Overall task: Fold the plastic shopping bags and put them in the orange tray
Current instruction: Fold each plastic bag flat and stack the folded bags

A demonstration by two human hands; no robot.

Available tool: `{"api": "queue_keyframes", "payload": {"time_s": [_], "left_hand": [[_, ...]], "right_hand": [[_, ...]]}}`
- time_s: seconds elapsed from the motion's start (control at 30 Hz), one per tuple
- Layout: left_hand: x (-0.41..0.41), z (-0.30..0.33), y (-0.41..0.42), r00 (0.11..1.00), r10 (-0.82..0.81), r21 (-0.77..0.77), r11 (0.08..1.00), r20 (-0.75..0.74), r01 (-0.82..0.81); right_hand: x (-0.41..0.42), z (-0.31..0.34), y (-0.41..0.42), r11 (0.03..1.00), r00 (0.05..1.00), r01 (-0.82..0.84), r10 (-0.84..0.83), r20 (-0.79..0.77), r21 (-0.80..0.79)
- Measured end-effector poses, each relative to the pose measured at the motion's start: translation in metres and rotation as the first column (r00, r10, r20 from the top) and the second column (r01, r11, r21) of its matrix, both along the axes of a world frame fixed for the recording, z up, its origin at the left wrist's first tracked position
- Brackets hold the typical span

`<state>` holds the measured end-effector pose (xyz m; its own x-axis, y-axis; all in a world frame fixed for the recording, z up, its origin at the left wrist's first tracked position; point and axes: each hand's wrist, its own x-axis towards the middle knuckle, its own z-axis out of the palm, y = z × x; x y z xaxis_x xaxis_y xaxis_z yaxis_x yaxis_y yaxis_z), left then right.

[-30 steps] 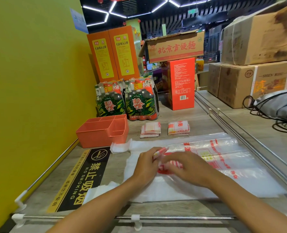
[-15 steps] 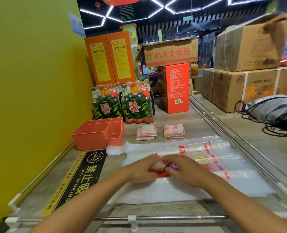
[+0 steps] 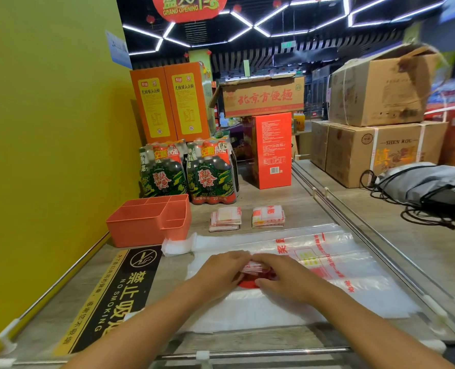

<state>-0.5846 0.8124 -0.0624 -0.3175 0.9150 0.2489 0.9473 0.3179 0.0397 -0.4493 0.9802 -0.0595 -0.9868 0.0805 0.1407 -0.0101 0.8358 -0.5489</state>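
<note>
Far left, against the yellow wall: orange tray (image 3: 147,225), compartments showing nothing inside, set well apart from the hands. Just right of it, two folded bag packets (image 3: 225,218) and (image 3: 268,216) lie side by side on the wooden shelf (image 3: 282,201), not yet in the tray.

Near centre: left hand (image 3: 221,274) and right hand (image 3: 287,282) meet over a small folded bag bundle (image 3: 253,269), fingers of both curled onto it, pinching it narrow. Beneath them lies a flat clear shopping bag (image 3: 327,257) with red print, spread across the shelf and running right toward the metal rail (image 3: 354,227).

Risk, as a judgement: slick film tends to spring open, so the bundle could unfold if either pinch relaxes before it is pressed flat (the loose sheet underneath may also drag along on the lift). The tray sits far and left, so one hand would carry the bundle alone.

Against the frame a second ago: the bundle was longer and looser between the hands; now it is tighter and the hands sit closer together. Tray and the two packets have not moved.
</note>
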Motion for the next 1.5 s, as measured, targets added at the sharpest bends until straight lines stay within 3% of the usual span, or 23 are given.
{"api": "queue_keyframes", "payload": {"time_s": [0.13,0.27,0.37,0.47,0.63,1.07,1.13,1.23,1.33,1.37,1.5], "left_hand": [[-0.001,0.008,0.007,0.999,0.024,0.015,1.0,0.025,-0.025],[-0.004,0.019,0.011,0.999,0.007,0.031,1.0,-0.035,-0.006],[-0.013,0.028,0.013,0.999,-0.012,0.058,0.998,-0.041,0.014],[-0.03,0.039,0.015,0.999,-0.008,0.071,0.997,0.053,0.004],[-0.073,0.055,0.022,0.994,0.031,0.197,0.979,0.109,-0.052],[-0.179,0.029,0.058,0.938,0.289,0.292,0.896,0.19,-0.335],[-0.19,0.019,0.061,0.927,0.306,0.269,0.894,0.216,-0.358],[-0.198,-0.002,0.059,0.917,0.315,0.172,0.917,0.246,-0.361],[-0.2,-0.019,0.054,0.932,0.278,0.073,0.951,0.23,-0.302],[-0.201,-0.022,0.054,0.935,0.259,0.064,0.957,0.241,-0.282],[-0.205,-0.025,0.058,0.927,0.252,0.032,0.962,0.277,-0.271]], "right_hand": [[-0.002,0.001,0.0,0.995,0.992,0.095,-0.095,-0.08,-0.007],[-0.009,0.002,0.001,0.978,0.974,0.175,-0.157,-0.161,0.111],[-0.018,0.013,0.008,0.958,0.976,0.18,-0.147,-0.158,0.224],[-0.033,0.032,0.014,0.944,0.98,0.147,-0.097,-0.175,0.297],[-0.096,0.051,0.027,0.908,0.967,0.139,-0.038,-0.252,0.395],[-0.223,0.025,0.042,0.957,0.914,0.216,-0.129,-0.384,0.193],[-0.234,0.015,0.043,0.975,0.904,0.21,-0.163,-0.395,0.078],[-0.24,-0.006,0.042,0.975,0.959,0.132,-0.17,-0.225,-0.177],[-0.239,-0.02,0.043,0.994,0.972,0.11,-0.112,-0.207,-0.022],[-0.239,-0.02,0.04,0.991,0.981,0.127,-0.132,-0.143,-0.048],[-0.239,-0.022,0.04,0.987,0.978,0.157,-0.151,-0.144,0.026]]}}
